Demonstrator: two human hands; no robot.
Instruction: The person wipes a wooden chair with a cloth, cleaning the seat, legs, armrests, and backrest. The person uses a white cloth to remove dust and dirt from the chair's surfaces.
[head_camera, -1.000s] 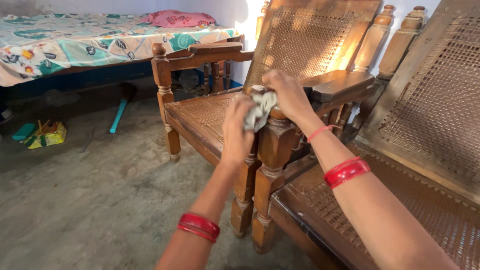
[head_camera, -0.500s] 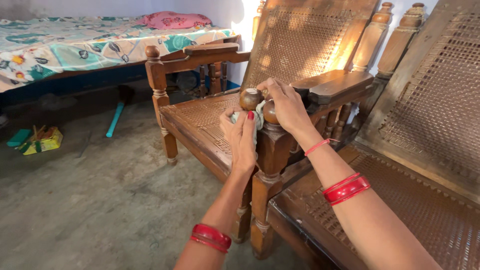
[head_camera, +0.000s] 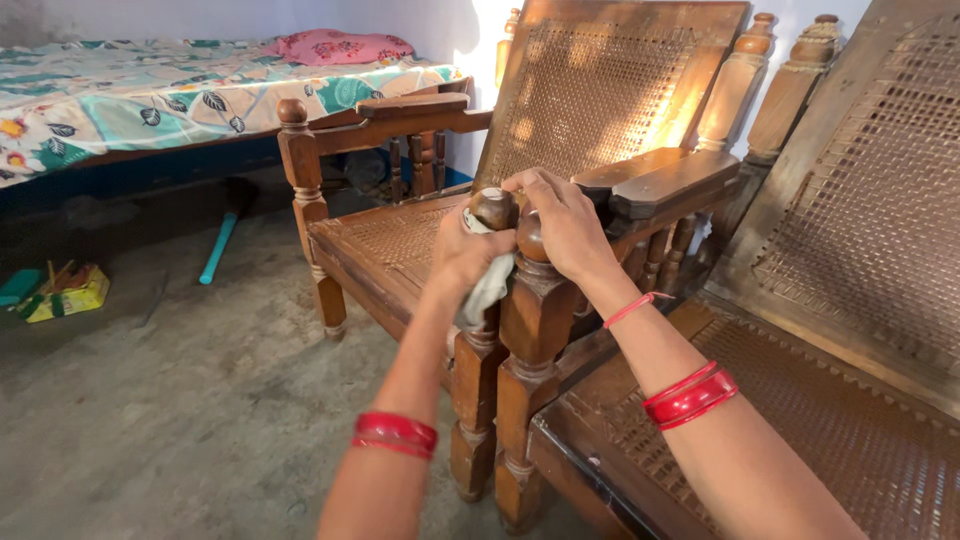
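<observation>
Two wooden cane chairs stand side by side, and their front posts (head_camera: 530, 330) meet in the middle of the view. My left hand (head_camera: 462, 255) grips a pale grey cloth (head_camera: 487, 288) and presses it against the left chair's post, just below its round knob (head_camera: 494, 207). Part of the cloth hangs down under my fingers. My right hand (head_camera: 560, 222) rests over the round knob of the near chair's post and holds the upper end of the cloth between the two knobs. Red bangles sit on both of my wrists.
The left chair (head_camera: 400, 235) has a cane seat and back; the near chair's seat (head_camera: 800, 410) fills the lower right. A bed with a floral sheet (head_camera: 150, 95) stands at the back left. A blue pipe (head_camera: 215, 250) and a yellow box (head_camera: 60, 295) lie on the concrete floor.
The cloth came off the tops of the knobs and moved down between the posts. My left hand slid lower on the post with it. My right hand stayed over the near knob.
</observation>
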